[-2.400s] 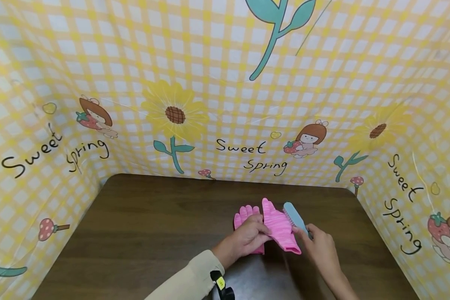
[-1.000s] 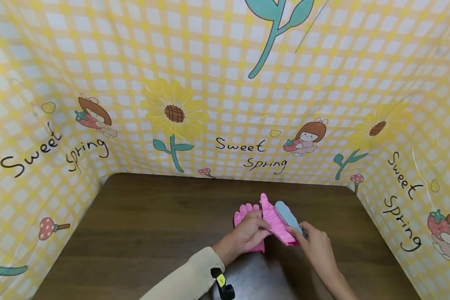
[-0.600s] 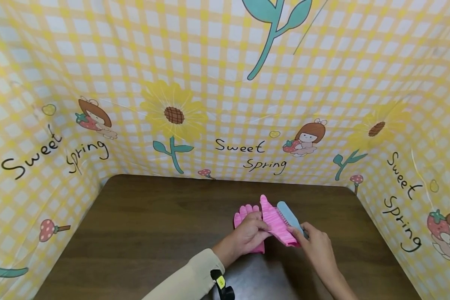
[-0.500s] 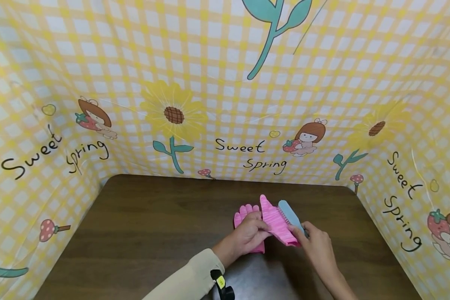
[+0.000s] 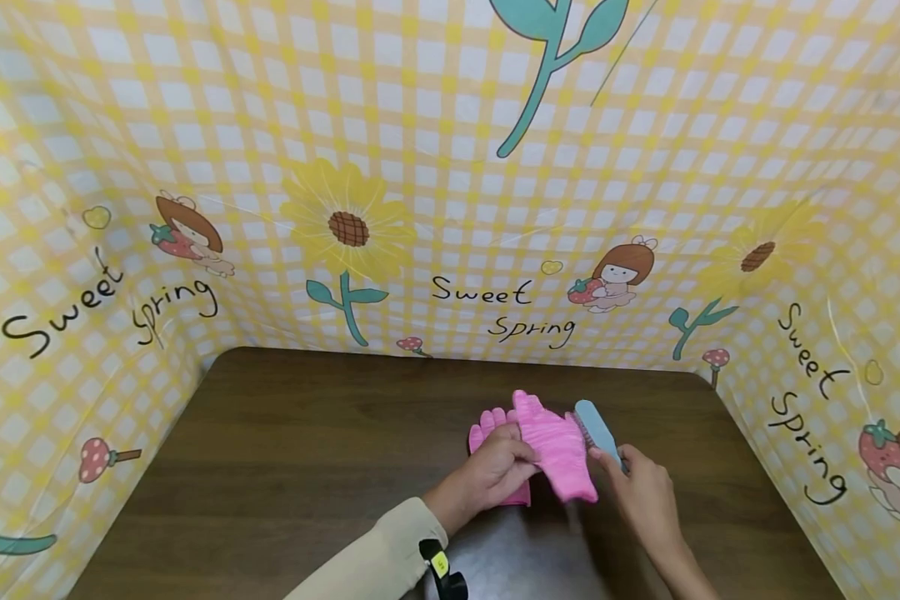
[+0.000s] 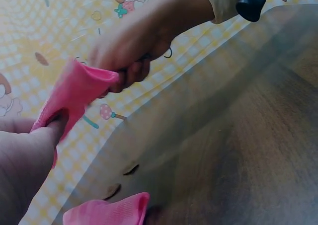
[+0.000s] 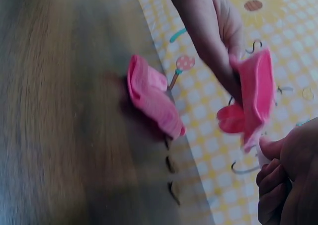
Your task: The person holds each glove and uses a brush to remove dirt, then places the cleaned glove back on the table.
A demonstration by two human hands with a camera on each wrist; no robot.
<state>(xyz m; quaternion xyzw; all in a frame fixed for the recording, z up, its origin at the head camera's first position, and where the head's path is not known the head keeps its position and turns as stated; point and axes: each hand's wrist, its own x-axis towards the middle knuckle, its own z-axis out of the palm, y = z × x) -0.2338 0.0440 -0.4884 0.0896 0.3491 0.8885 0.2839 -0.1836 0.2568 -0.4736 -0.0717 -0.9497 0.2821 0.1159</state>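
Shifted right since earlier, the blue brush (image 5: 598, 429) is at the edge of the pink glove (image 5: 558, 450). Fingers of the right hand (image 5: 643, 493) grip the brush; the left hand (image 5: 497, 468) pinches the glove above the table (image 5: 307, 450), near a second glove (image 5: 485, 426).

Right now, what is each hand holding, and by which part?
The left hand pinches a pink glove by its side edge; the right hand grips a light-blue brush by its handle, mostly hidden by the fingers.
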